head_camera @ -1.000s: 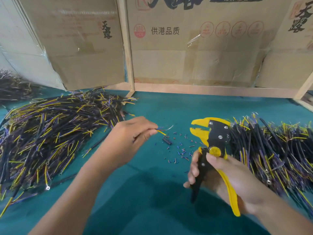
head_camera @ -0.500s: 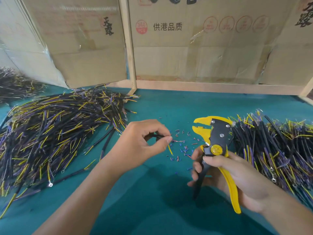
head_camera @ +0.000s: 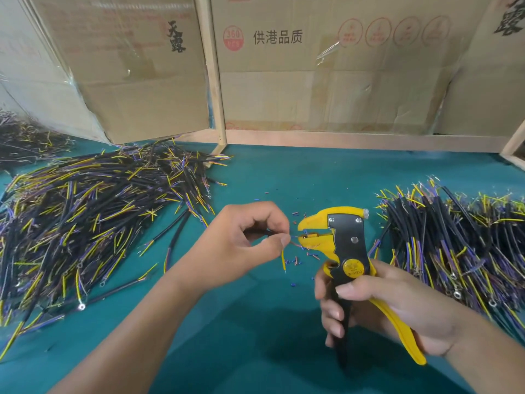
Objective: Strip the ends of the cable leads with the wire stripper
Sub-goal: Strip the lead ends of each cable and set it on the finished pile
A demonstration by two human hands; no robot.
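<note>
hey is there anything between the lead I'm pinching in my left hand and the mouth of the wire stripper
Nothing visible. The left hand pinches the lead with its tip already at the open yellow mouth of the wire stripper, which the right hand holds. Only loose insulation scraps lie on the mat below.

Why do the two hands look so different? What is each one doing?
The left hand pinches a thin cable lead between thumb and fingertip, while the right hand wraps its whole grip round the handles of the yellow and black wire stripper. The left hand sits higher up over the teal table; the right is lower and nearer the person. The left feeds the lead in; the right works the tool. Both are curled and both are holding something.
</note>
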